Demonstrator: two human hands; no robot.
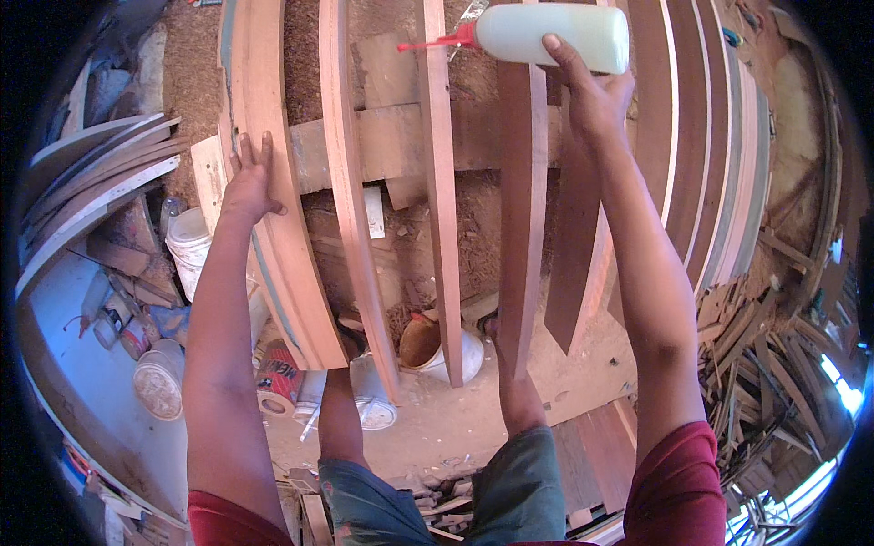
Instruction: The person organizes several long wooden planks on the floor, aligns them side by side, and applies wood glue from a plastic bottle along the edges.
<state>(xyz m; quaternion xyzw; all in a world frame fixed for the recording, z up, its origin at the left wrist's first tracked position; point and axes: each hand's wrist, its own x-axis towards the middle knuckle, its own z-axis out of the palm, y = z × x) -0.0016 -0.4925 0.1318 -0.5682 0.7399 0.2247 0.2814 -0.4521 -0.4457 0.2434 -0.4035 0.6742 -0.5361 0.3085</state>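
My left hand (pixel 252 182) rests with spread fingers on the broad, pale wooden plank (pixel 289 264) at the left, which has a blue-grey line along its left side. My right hand (pixel 594 96) is wrapped round a translucent squeeze bottle (pixel 555 35) of whitish liquid. The bottle lies sideways in the air above the strips, its red nozzle (pixel 437 44) pointing left. Beneath it run several long wooden strips, among them a narrow one (pixel 441 182) below the nozzle and a darker one (pixel 521 227) further right. Whether liquid leaves the nozzle, I cannot tell.
Crosswise boards (pixel 391 141) lie under the strips. More long strips (pixel 701 136) stand side by side at the right. Near my feet are a white bucket (pixel 460 355) and a red can (pixel 278 378). Scrap wood (pixel 774 391) is heaped at the lower right; curved boards (pixel 100 173) are stacked left.
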